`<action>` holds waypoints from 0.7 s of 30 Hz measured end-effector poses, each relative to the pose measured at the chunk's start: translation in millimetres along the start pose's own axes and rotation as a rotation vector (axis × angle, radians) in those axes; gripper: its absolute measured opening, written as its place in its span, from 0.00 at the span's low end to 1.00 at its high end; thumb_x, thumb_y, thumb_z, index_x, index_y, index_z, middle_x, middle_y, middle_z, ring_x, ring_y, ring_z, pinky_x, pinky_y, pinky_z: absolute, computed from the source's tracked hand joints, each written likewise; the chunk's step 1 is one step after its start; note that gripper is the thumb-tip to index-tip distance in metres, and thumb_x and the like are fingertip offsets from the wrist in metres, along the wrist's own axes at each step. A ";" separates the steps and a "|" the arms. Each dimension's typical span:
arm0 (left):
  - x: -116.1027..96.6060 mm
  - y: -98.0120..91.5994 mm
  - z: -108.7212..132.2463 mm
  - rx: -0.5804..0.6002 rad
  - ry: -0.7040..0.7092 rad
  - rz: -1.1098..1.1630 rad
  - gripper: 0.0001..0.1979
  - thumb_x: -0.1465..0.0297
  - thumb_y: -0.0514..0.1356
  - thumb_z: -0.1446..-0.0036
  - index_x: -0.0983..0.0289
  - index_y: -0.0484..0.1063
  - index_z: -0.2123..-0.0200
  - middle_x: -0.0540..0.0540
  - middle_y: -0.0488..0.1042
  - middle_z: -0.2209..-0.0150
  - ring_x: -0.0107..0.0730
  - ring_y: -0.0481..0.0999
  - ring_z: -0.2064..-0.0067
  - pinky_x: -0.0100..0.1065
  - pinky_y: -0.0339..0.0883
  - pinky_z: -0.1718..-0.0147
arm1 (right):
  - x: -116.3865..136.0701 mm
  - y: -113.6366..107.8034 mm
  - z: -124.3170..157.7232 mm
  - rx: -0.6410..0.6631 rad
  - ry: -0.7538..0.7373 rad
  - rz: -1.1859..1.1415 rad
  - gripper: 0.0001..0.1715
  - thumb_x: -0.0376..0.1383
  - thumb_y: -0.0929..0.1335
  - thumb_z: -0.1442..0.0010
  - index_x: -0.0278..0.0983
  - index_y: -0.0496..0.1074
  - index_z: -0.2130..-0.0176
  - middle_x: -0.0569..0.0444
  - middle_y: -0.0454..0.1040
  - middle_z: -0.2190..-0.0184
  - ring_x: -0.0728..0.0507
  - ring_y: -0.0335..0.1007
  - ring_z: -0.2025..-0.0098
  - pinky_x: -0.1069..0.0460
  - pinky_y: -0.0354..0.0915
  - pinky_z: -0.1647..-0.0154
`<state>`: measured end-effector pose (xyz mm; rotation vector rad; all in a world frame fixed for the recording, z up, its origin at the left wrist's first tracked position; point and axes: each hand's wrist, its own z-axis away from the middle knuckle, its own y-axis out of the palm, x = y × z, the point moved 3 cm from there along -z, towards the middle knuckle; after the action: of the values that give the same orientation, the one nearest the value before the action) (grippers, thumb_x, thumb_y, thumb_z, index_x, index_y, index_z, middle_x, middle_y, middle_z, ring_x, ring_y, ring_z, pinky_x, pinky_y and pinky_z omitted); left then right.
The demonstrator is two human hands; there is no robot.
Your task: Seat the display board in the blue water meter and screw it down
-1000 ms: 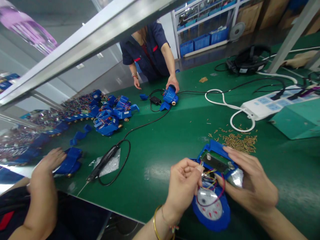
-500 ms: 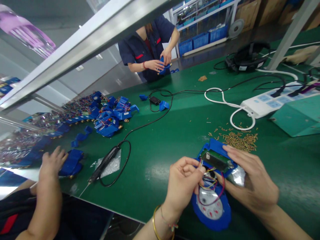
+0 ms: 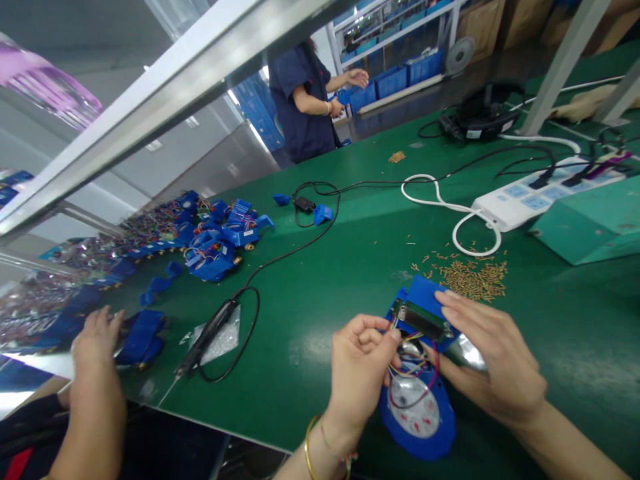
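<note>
Near the table's front edge is a blue meter (image 3: 445,427) with a round dial face (image 3: 414,407) carrying red marks. Its raised blue housing (image 3: 425,293) holds a circuit board with a dark display (image 3: 423,320). My right hand (image 3: 500,360) grips the housing from the right, fingers on top and thumb underneath. With thumb and fingertips, my left hand (image 3: 365,367) pinches thin coloured wires (image 3: 396,325) at the housing's left side. A red wire loops over the dial. Part of the housing lies hidden behind my right fingers.
Brass screws (image 3: 473,280) lie scattered beyond the meter. A black electric screwdriver (image 3: 213,333) rests left on a plastic bag, its cable crossing the table. Several blue meters (image 3: 215,260) crowd the left. A power strip (image 3: 520,200) and green box (image 3: 590,220) stand right. Co-workers are left and opposite.
The display board and housing have tilted a little in my hands, which keep their holds. The co-worker opposite has turned sideways and moved a hand outward. The view has shifted slightly.
</note>
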<state>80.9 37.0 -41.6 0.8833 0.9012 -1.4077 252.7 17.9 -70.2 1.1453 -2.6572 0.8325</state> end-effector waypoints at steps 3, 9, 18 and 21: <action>-5.2 -0.9 -1.4 -0.019 0.053 -0.029 0.14 0.65 0.70 0.53 0.67 0.70 0.70 0.45 0.69 0.82 0.16 0.59 0.83 0.20 0.52 0.83 | 2.4 -1.6 -1.6 -0.012 -0.026 -0.012 0.32 0.30 0.73 0.39 0.30 0.63 0.38 0.38 0.74 0.47 0.35 0.71 0.43 0.43 0.73 0.47; -17.9 -3.1 -2.4 -0.050 0.102 -0.200 0.10 0.67 0.68 0.53 0.68 0.74 0.74 0.46 0.66 0.82 0.19 0.59 0.79 0.23 0.52 0.79 | 6.0 -5.0 -6.0 -0.013 -0.072 -0.007 0.33 0.26 0.73 0.40 0.26 0.63 0.39 0.35 0.74 0.48 0.36 0.68 0.41 0.43 0.71 0.46; -14.4 -4.8 -2.3 -0.019 0.020 -0.157 0.11 0.66 0.69 0.54 0.69 0.77 0.74 0.52 0.75 0.78 0.22 0.67 0.77 0.24 0.59 0.75 | 7.0 -7.2 -5.6 -0.019 -0.090 -0.022 0.29 0.24 0.72 0.40 0.21 0.65 0.42 0.31 0.73 0.48 0.33 0.68 0.41 0.41 0.70 0.46; -12.8 -4.3 -2.9 0.014 -0.024 -0.048 0.11 0.67 0.71 0.56 0.69 0.77 0.75 0.52 0.76 0.78 0.21 0.68 0.77 0.24 0.60 0.75 | 6.2 -6.7 -4.4 -0.011 -0.079 -0.024 0.28 0.24 0.72 0.40 0.22 0.65 0.42 0.32 0.73 0.48 0.34 0.68 0.40 0.42 0.69 0.45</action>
<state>76.9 45.1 -31.1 0.8589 0.9000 -1.4645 252.7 12.6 -61.6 1.2287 -2.7015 0.7832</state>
